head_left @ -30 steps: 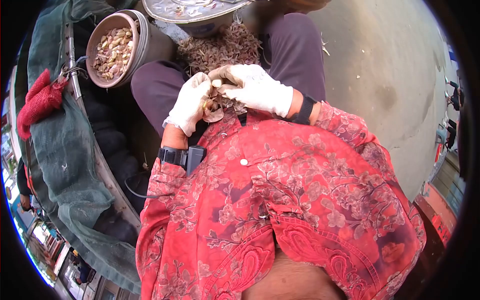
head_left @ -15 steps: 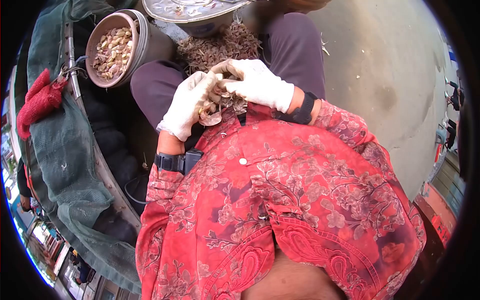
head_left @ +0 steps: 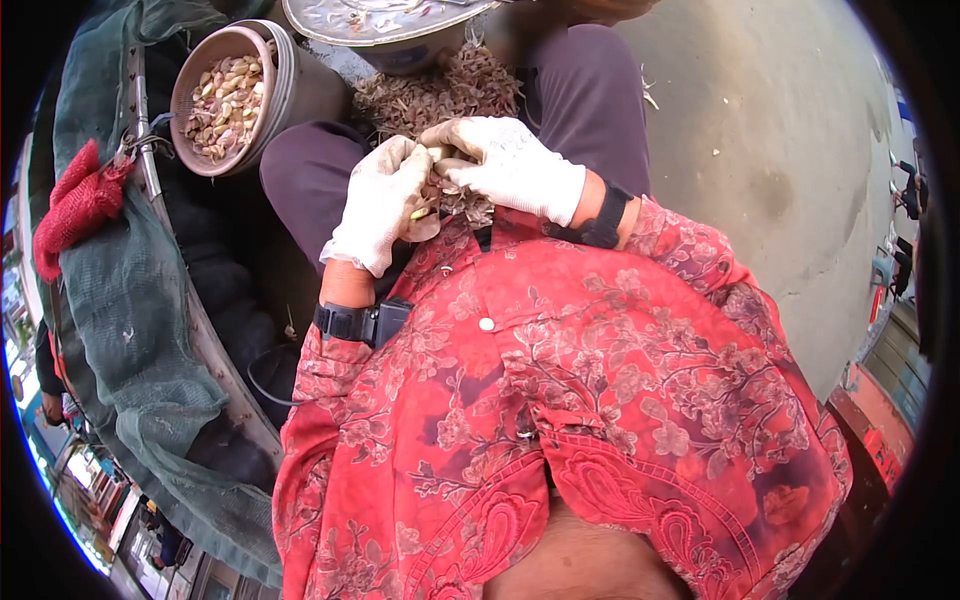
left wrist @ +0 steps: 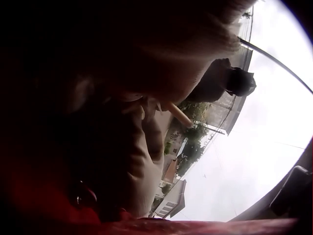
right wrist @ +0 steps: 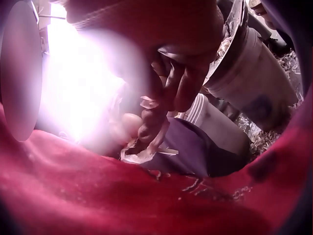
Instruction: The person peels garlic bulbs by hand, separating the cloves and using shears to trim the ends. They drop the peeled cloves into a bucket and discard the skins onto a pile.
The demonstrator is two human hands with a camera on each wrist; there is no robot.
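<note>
Left hand [head_left: 383, 203] curled round garlic [head_left: 424, 211]; right hand [head_left: 512, 168] pinches the same garlic. Bowl [head_left: 181, 88] of cloves nearby, left.

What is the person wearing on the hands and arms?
Left hand and right hand wear soiled white knit gloves. Both wrists have black straps: the right strap, and the left strap carrying a small black box, a dark cable beside it. Sleeves are red floral print.

A: Where is the bowl [head_left: 180, 85] sitting?
B: It is sitting left of the left hand [head_left: 380, 205], cloves [head_left: 222, 105] lying in it.
A: And the skins [head_left: 430, 95]?
B: They are lying beyond the right hand [head_left: 505, 170] (the basin [head_left: 380, 20] is standing behind them); both hands are meeting on a garlic clove [head_left: 436, 154].
</note>
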